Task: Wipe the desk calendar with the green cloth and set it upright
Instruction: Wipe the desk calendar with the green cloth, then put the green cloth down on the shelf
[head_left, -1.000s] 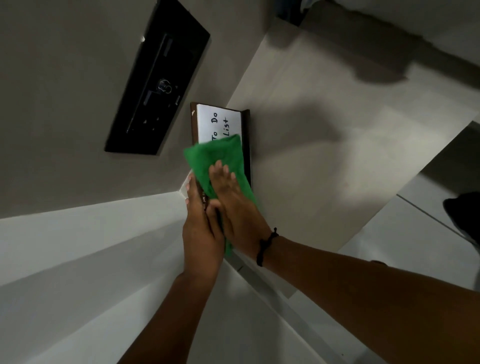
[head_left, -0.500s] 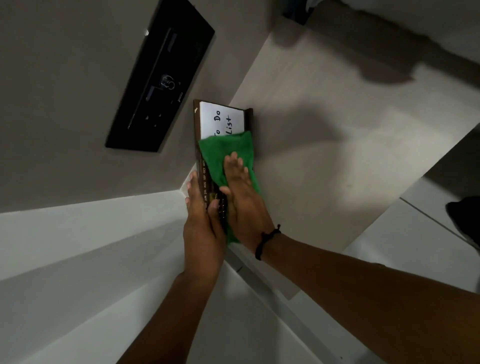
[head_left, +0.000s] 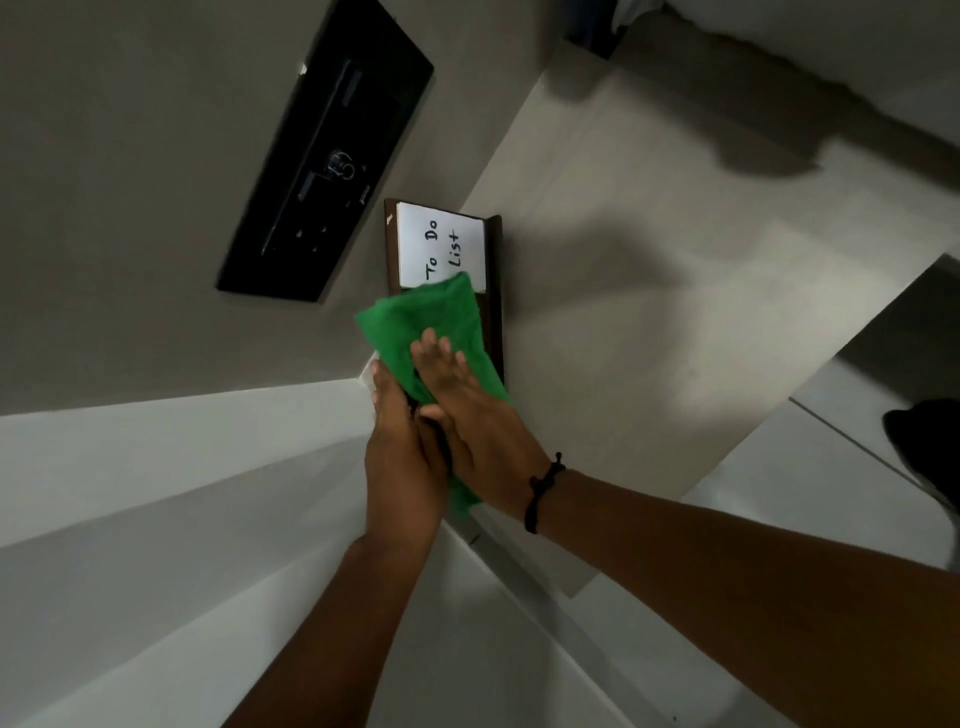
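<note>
The desk calendar (head_left: 441, 244) is a dark brown wooden stand with a white pad that reads "To Do List". It stands on the beige desk (head_left: 649, 291) against the wall. The green cloth (head_left: 426, 327) covers its near half. My right hand (head_left: 467, 410), with a black cord bracelet on the wrist, presses flat on the cloth. My left hand (head_left: 402, 457) grips the near left end of the calendar. That end is hidden by both hands and the cloth.
A black rectangular panel (head_left: 322, 161) is mounted on the grey wall just left of the calendar. A white ledge (head_left: 156, 467) runs below the wall. The desk edge drops to a white floor at right, where a dark object (head_left: 930, 441) lies.
The cloth and my right hand slid toward the calendar's right edge, then back left, now overhanging its left side. My left hand has kept its hold on the near end.
</note>
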